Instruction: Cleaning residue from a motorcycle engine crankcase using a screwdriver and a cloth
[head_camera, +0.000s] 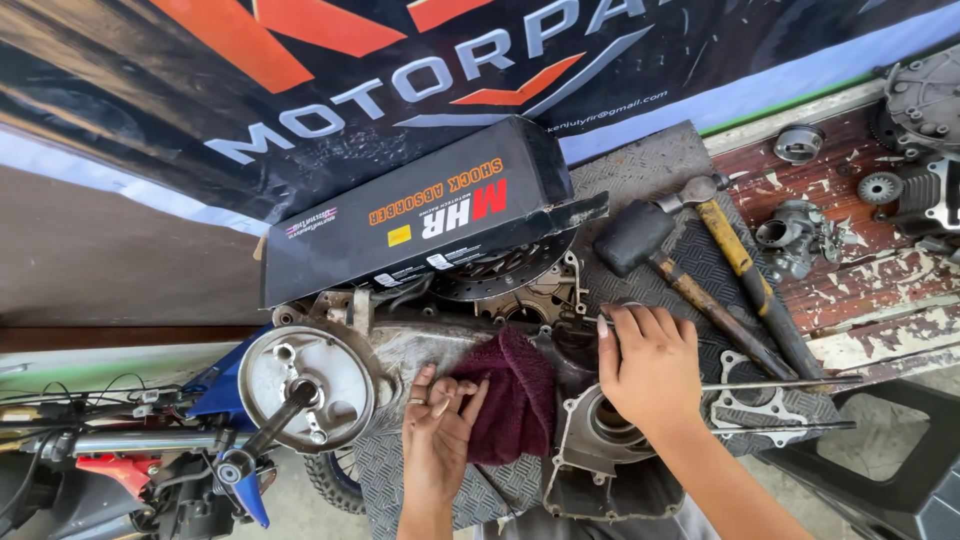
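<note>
Rag, maroon (515, 405), sits bunched on the engine crankcase (430, 345), pinched by my left hand (438, 425) fingers so it stays put. My right hand (650, 365) presses flat, unclenched, on the casing cover (585, 440), steadying it on the desk (640, 170).

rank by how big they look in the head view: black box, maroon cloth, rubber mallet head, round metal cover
1. black box
2. round metal cover and maroon cloth: look alike, unsure
3. rubber mallet head
</note>
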